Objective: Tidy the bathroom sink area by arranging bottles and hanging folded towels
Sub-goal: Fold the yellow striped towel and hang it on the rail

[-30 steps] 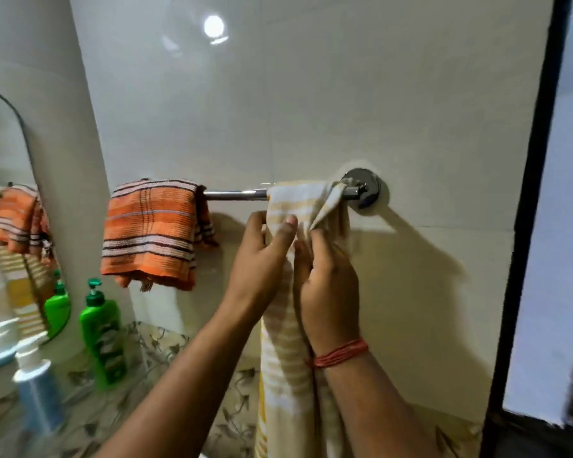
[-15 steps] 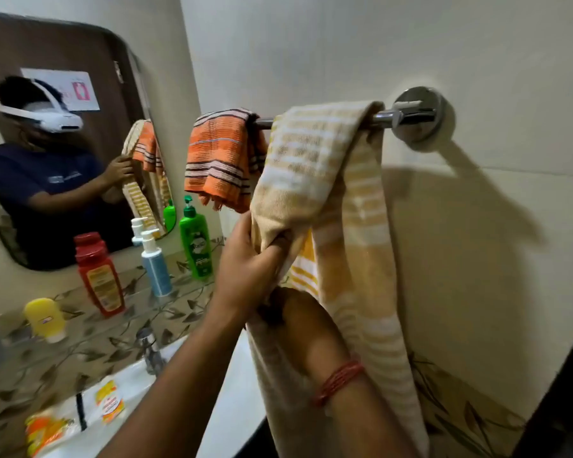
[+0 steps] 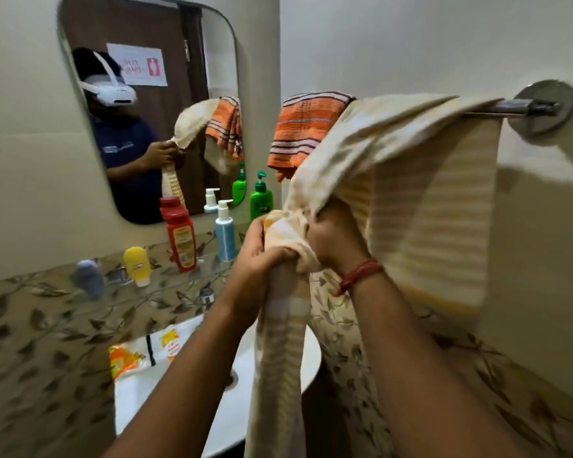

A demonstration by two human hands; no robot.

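Note:
A cream and yellow striped towel (image 3: 420, 193) hangs over the chrome towel bar (image 3: 523, 107) on the wall. My left hand (image 3: 262, 252) grips its bunched front part below the bar. My right hand (image 3: 334, 239) grips the same bunch just to the right, a red thread round its wrist. An orange striped towel (image 3: 305, 127) hangs folded on the bar's left end. On the ledge stand a green pump bottle (image 3: 261, 198), a blue pump bottle (image 3: 225, 231), a red bottle (image 3: 179, 236) and a yellow bottle (image 3: 136, 264).
A white sink (image 3: 239, 391) lies below my arms, with orange and white sachets (image 3: 139, 353) at its left edge. A mirror (image 3: 146, 104) on the left wall reflects a person. A bluish blurred object (image 3: 88, 279) sits on the leaf-patterned ledge.
The view has swung left and closer to the sink. Both hands have dropped lower and now bunch the striped towel together, pulling it toward me off the bar.

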